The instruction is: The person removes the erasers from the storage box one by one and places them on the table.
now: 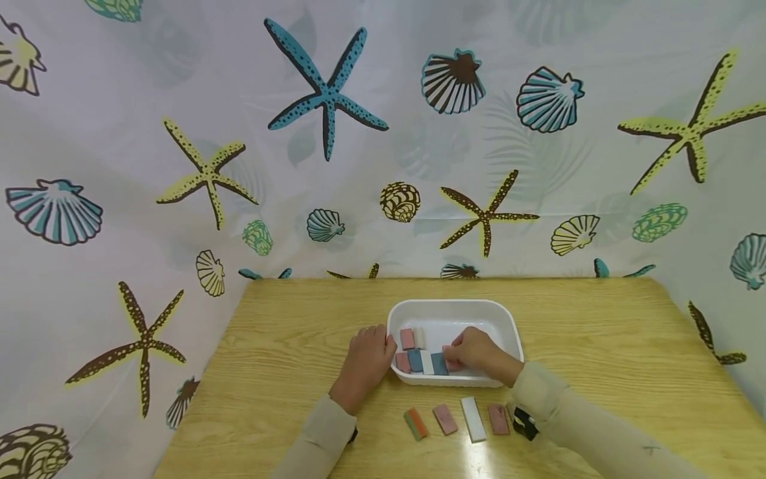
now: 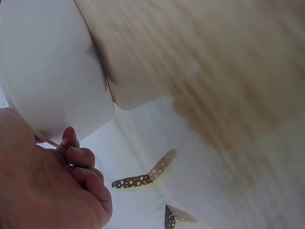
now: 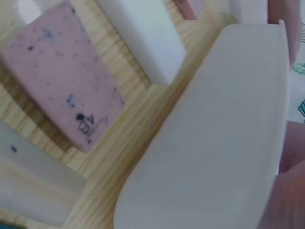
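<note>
A white plastic tray (image 1: 455, 302) stands on the table, its outer wall (image 3: 200, 143) filling much of the right wrist view. My left hand (image 1: 366, 359) grips its left rim, fingers curled at the edge in the left wrist view. Inside the tray, my right hand (image 1: 479, 351) pinches a pink eraser (image 1: 452, 363) at the right end of a row. That row has a blue eraser (image 1: 439, 364), a white eraser (image 1: 427, 362), another blue eraser (image 1: 415, 360) and a pink one (image 1: 403, 362). Behind it lie a pink eraser (image 1: 407, 338) and an off-white eraser (image 1: 419, 338).
In front of the tray lie an orange-green eraser (image 1: 415, 424), a pink eraser (image 1: 445, 419), a long white eraser (image 1: 473, 419) and a marked pink eraser (image 3: 66, 71). A pale eraser (image 3: 38, 176) sits beside it, near my right sleeve. A patterned cloth (image 1: 371, 146) hangs behind the table.
</note>
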Tool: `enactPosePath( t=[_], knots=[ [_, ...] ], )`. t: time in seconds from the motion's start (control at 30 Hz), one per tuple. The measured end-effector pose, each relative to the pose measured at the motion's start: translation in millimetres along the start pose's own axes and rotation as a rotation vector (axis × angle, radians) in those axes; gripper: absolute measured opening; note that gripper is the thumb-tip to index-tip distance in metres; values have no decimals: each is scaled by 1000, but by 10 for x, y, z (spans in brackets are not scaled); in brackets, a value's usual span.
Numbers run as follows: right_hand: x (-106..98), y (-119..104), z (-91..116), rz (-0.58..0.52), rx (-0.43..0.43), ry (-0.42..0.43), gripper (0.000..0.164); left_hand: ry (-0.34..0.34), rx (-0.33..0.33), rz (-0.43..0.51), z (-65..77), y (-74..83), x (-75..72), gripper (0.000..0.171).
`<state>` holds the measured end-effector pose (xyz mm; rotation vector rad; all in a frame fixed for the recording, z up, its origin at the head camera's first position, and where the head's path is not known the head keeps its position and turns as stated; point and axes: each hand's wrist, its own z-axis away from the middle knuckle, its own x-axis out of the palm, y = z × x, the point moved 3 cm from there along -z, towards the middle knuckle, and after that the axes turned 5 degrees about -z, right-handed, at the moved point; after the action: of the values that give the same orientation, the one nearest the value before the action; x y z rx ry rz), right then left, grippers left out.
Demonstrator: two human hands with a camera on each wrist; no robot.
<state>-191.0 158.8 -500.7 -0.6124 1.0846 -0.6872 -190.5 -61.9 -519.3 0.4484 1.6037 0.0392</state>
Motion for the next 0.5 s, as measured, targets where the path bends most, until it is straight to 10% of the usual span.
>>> enactPosePath(
  t=[0.5],
  knots=[
    [-221,-115,195,-549,-54,-304,29,-22,-1,9,14,2,-9,25]
  ],
)
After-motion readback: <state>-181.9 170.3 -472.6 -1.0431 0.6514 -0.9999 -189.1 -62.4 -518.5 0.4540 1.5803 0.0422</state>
